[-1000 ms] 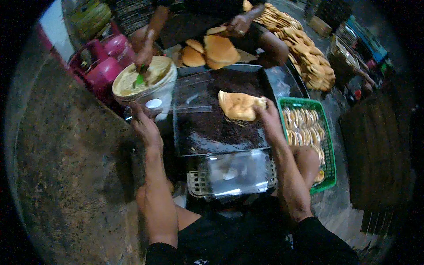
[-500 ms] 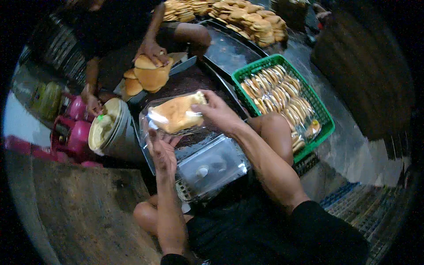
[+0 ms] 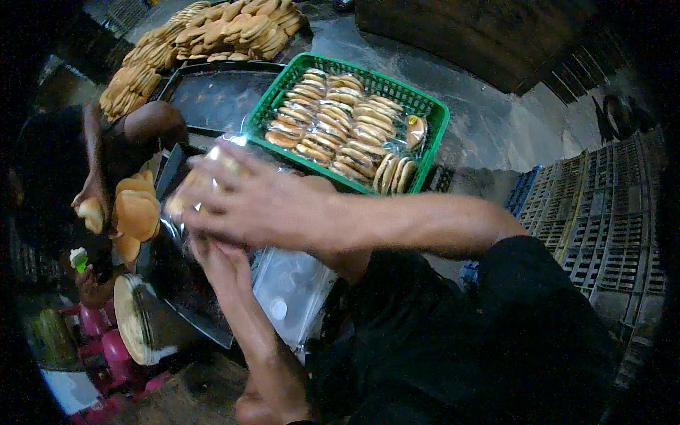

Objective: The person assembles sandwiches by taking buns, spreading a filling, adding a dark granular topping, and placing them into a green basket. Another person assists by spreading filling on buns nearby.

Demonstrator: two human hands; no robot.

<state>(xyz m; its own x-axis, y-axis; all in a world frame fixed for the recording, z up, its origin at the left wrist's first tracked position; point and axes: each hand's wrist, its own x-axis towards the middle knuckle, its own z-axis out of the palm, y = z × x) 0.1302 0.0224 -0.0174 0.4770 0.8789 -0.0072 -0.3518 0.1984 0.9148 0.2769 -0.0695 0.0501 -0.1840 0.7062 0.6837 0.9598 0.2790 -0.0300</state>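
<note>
My right hand [image 3: 255, 202] is blurred and lies over a flat golden bread in a clear plastic bag [image 3: 212, 163], gripping it from above. My left hand [image 3: 216, 258] comes up from below and holds the bag's lower edge. The bag is above a dark baking tray [image 3: 184, 283]. Just beyond it stands a green plastic basket [image 3: 432, 120] filled with several bagged breads [image 3: 340, 131].
Another person at the left holds round breads [image 3: 134, 212] in one hand [image 3: 92, 209]. A tub of pale spread [image 3: 138, 319] and pink containers [image 3: 106, 340] stand lower left. A stack of clear bags [image 3: 294, 283] lies by my knee. Loose breads [image 3: 212, 32] are piled at the back; blue crates [image 3: 595, 219] stand at right.
The view has swung to the left, so the basket now sits top centre. Both hands stay on the bagged bread, and my right hand has slid over the top of it.
</note>
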